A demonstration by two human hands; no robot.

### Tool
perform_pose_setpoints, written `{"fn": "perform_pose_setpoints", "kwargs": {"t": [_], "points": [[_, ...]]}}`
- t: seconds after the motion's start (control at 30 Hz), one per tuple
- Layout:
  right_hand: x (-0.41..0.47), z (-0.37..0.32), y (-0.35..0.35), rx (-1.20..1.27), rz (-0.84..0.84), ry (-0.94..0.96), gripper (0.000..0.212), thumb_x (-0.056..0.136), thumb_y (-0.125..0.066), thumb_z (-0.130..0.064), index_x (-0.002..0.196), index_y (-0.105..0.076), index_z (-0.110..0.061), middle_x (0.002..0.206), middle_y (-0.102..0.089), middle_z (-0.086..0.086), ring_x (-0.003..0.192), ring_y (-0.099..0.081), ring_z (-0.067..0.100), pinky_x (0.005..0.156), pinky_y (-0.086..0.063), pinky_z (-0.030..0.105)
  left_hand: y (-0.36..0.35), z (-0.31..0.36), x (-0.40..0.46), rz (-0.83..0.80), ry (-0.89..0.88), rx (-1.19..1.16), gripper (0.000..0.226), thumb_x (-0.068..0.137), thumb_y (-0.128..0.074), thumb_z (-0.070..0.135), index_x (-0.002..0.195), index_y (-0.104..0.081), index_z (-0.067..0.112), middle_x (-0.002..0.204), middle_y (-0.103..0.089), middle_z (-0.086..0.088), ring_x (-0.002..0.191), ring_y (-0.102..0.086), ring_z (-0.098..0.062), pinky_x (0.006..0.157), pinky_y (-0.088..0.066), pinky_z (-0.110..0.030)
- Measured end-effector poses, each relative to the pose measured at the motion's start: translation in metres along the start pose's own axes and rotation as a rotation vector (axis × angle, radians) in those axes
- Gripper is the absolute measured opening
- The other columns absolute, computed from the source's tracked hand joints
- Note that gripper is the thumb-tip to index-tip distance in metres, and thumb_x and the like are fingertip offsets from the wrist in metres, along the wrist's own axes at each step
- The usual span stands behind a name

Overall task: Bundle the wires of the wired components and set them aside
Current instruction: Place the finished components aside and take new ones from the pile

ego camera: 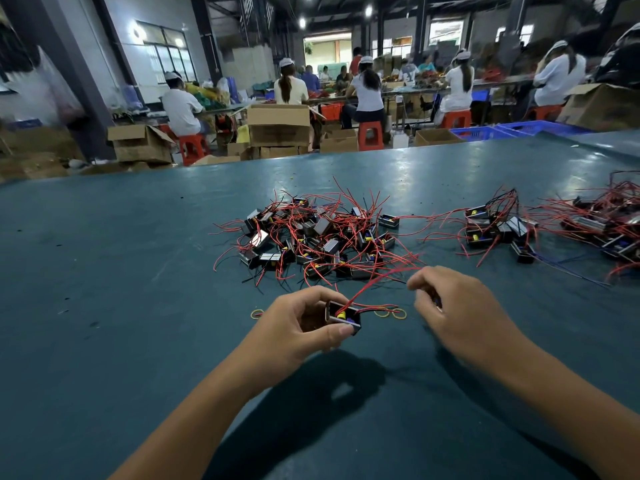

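You're holding one small black boxy component (343, 317) in your left hand (304, 327), its open face showing a yellow part. Its red wires (377, 280) are arcing up to your right hand (450, 306), which is pinching them. The loose pile (311, 237) is lying tangled just beyond.

Dark teal table (104, 271); black boxes with red wires in a pile (311, 237); the box (343, 315) in hand is black with a yellow and blue part; yellow rubber bands (398, 312); orange-red stools (370, 135); blue crates (526, 128); brown cardboard cartons (278, 124)
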State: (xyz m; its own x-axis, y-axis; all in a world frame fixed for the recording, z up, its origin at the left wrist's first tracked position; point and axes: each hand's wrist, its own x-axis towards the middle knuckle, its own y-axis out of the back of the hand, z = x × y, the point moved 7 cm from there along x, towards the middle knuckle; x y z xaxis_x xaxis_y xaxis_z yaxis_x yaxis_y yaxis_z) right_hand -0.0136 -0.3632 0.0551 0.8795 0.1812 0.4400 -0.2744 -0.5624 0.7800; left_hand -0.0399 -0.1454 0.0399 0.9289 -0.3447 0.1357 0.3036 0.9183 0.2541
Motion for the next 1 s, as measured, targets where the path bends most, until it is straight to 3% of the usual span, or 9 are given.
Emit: {"fn": "perform_pose_setpoints", "kwargs": {"t": [0.03, 0.13, 0.23, 0.37, 0.5, 0.6, 0.77, 1.0], "points": [[-0.001, -0.003, -0.003, 0.171, -0.030, -0.010, 0.012, 0.094, -0.058, -0.015, 0.092, -0.068, -0.022, 0.079, -0.065, -0.013, 0.073, -0.058, 0.007, 0.069, -0.047, 0.025, -0.002, 0.002, 0.000, -0.009, -0.013, -0.018, 0.026, 0.081, -0.080, 0.022, 0.105, -0.070, 0.020, 0.090, -0.071, -0.013, 0.075, -0.065, -0.016, 0.072, -0.056, -0.027], [-0.010, -0.018, -0.029, 0.836, -0.366, -0.174, 0.024, 0.100, -0.052, -0.024, 0.093, -0.071, -0.011, 0.078, -0.071, 0.003, 0.067, -0.062, 0.012, 0.058, -0.046, 0.020, -0.012, 0.007, -0.004, -0.105, -0.024, -0.042, 0.027, 0.083, -0.079, 0.014, 0.107, -0.071, 0.020, 0.094, -0.073, -0.006, 0.082, -0.067, -0.014, 0.078, -0.054, -0.024], [-0.021, -0.031, -0.039, 1.130, -0.600, -0.262, 0.040, 0.094, -0.057, -0.040, 0.095, -0.069, -0.002, 0.081, -0.068, 0.017, 0.068, -0.063, 0.024, 0.053, -0.050, 0.026, -0.019, 0.009, -0.007, -0.174, -0.023, -0.012, 0.031, 0.083, -0.079, 0.012, 0.113, -0.070, 0.019, 0.105, -0.073, -0.014, 0.096, -0.068, -0.019, 0.091, -0.053, -0.035], [-0.028, -0.035, -0.040, 1.158, -0.696, -0.310, 0.025, 0.081, -0.070, -0.028, 0.097, -0.066, -0.008, 0.075, -0.064, 0.015, 0.064, -0.064, 0.028, 0.049, -0.049, 0.027, -0.021, 0.007, -0.006, -0.168, 0.003, -0.014, 0.034, 0.083, -0.079, 0.011, 0.115, -0.070, 0.016, 0.107, -0.071, -0.019, 0.093, -0.065, -0.018, 0.090, -0.052, -0.034], [-0.026, -0.034, -0.038, 1.181, -0.647, -0.320, 0.029, 0.081, -0.074, -0.008, 0.106, -0.060, -0.002, 0.075, -0.065, 0.015, 0.065, -0.065, 0.028, 0.052, -0.052, 0.028, -0.022, 0.004, -0.005, -0.088, 0.023, -0.132, 0.024, 0.087, -0.074, 0.009, 0.110, -0.072, 0.014, 0.096, -0.072, -0.013, 0.084, -0.067, -0.018, 0.079, -0.055, -0.028], [-0.026, -0.036, -0.041, 1.215, -0.579, -0.336, 0.024, 0.088, -0.066, 0.001, 0.111, -0.059, 0.002, 0.076, -0.067, 0.017, 0.066, -0.067, 0.029, 0.053, -0.053, 0.028, -0.022, 0.001, -0.004, 0.047, 0.036, -0.177, 0.017, 0.087, -0.069, 0.004, 0.100, -0.074, 0.013, 0.094, -0.073, -0.017, 0.079, -0.066, -0.019, 0.073, -0.054, -0.028], [-0.029, -0.041, -0.050, 1.224, -0.557, -0.376, 0.040, 0.076, -0.071, -0.014, 0.112, -0.060, 0.000, 0.080, -0.068, 0.018, 0.069, -0.070, 0.029, 0.054, -0.054, 0.026, -0.017, -0.007, -0.002, 0.188, 0.062, -0.100, 0.016, 0.086, -0.068, -0.004, 0.091, -0.074, 0.010, 0.086, -0.074, -0.016, 0.071, -0.063, -0.018, 0.069, -0.052, -0.031], [-0.025, -0.029, -0.045, 1.143, -0.595, -0.375, 0.014, 0.092, -0.061, -0.003, 0.103, -0.058, 0.005, 0.078, -0.068, 0.017, 0.063, -0.064, 0.022, 0.053, -0.051, 0.024, -0.004, -0.013, -0.001, 0.267, 0.097, -0.108, 0.009, 0.091, -0.066, 0.000, 0.091, -0.072, 0.007, 0.074, -0.072, -0.007, 0.065, -0.067, -0.017, 0.064, -0.055, -0.026]]}}
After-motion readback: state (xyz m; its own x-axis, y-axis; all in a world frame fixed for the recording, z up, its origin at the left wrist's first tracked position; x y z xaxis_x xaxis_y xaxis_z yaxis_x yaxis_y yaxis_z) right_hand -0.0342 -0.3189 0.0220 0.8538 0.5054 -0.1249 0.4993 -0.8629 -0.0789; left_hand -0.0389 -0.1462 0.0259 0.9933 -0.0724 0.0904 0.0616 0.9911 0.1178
